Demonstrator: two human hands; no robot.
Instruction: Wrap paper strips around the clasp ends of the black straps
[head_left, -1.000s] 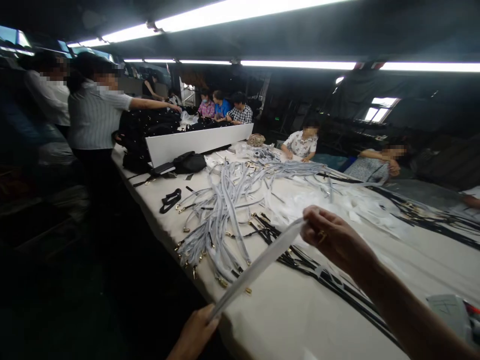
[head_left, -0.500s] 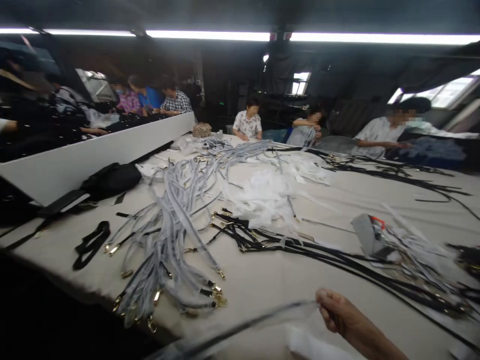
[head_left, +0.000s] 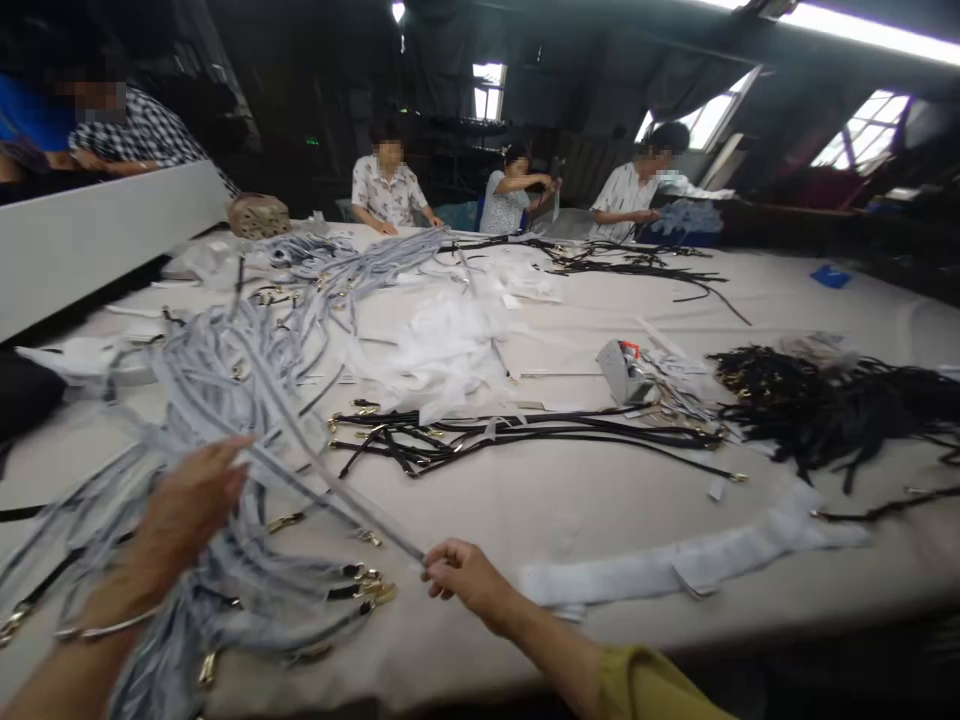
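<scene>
My right hand (head_left: 463,576) is closed in a pinch on the near end of one grey strap (head_left: 352,510), which runs up and left into the pile of grey straps (head_left: 225,400). Reaching into that pile is my left hand (head_left: 184,515), blurred, with fingers stretched over the straps. A bangle sits on its wrist. Gold clasps (head_left: 371,590) hang at the strap ends near the table's front edge. A long white paper sleeve (head_left: 675,565) lies flat on the table just right of my right hand.
Black straps (head_left: 525,435) lie across the middle of the white table (head_left: 585,500), and a black heap (head_left: 825,400) sits at the right. White wrappers (head_left: 442,350) are piled mid-table. Several people sit at the far side. A white board (head_left: 97,240) stands at left.
The view swung right and down. The white sleeve that my hands held now lies on the table. My right hand now pinches a grey strap and my left hand has reached into the grey pile.
</scene>
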